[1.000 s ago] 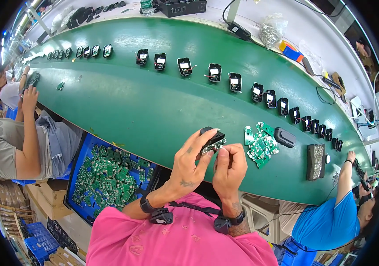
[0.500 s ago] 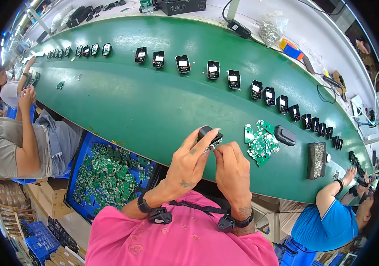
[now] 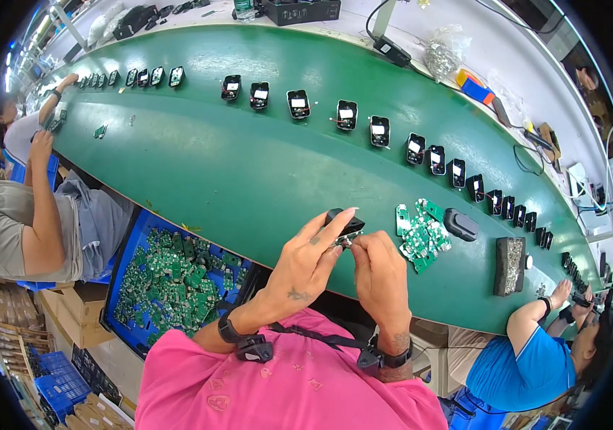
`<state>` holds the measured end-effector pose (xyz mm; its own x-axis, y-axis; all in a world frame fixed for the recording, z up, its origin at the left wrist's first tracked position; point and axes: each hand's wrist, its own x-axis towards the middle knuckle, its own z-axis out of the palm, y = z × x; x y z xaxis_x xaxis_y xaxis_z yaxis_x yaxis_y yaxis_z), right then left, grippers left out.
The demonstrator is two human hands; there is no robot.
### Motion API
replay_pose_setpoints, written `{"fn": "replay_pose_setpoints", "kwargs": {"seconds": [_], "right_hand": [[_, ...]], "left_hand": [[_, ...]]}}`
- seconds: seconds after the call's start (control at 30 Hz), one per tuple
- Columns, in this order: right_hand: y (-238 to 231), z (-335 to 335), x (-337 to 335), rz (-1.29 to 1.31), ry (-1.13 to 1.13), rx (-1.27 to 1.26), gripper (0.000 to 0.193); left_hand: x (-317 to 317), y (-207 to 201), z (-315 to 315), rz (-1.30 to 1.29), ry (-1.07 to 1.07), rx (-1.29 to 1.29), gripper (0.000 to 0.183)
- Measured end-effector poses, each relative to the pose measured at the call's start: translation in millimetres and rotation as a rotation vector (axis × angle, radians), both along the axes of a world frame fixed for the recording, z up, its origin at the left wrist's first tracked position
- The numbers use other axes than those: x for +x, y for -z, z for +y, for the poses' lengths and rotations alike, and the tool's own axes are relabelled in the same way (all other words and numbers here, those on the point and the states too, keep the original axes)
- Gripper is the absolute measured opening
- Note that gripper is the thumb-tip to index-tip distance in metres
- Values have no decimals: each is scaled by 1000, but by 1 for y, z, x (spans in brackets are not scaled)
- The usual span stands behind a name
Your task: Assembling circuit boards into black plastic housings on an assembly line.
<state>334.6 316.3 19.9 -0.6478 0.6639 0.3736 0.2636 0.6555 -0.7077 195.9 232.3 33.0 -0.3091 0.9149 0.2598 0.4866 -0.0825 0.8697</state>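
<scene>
My left hand (image 3: 302,264) grips a small black plastic housing (image 3: 351,226) between thumb and fingers, above the near edge of the green bench. Against the housing's near side, my right hand (image 3: 381,278) is closed in a pinch. Its fingertips meet at small metallic or board parts there, too small and covered to make out. Right of my hands lies a loose pile of green circuit boards (image 3: 421,236). Touching or just beside that pile is a dark oval case (image 3: 461,224).
A long row of black housings (image 3: 346,115) lines the green bench (image 3: 249,165). A dark block with a speckled top (image 3: 510,266) stands at right. Below the left bench edge, a blue bin (image 3: 154,226) holds many circuit boards. Co-workers sit on both sides.
The housing in my left hand has tipped, so more of its black face shows. My right fingers have shifted slightly along its near edge. At far left, a co-worker's hand has moved toward the row.
</scene>
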Motion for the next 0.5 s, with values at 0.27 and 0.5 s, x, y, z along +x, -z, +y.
{"fn": "replay_pose_setpoints", "kwargs": {"seconds": [0.27,0.5], "right_hand": [[6,-9,-1,136,77,-84,5],[21,-16,0,204,112,-131,5]], "left_hand": [[6,5,3,-43,-8,48,53],[10,9,4,55,-33,97,52]]}}
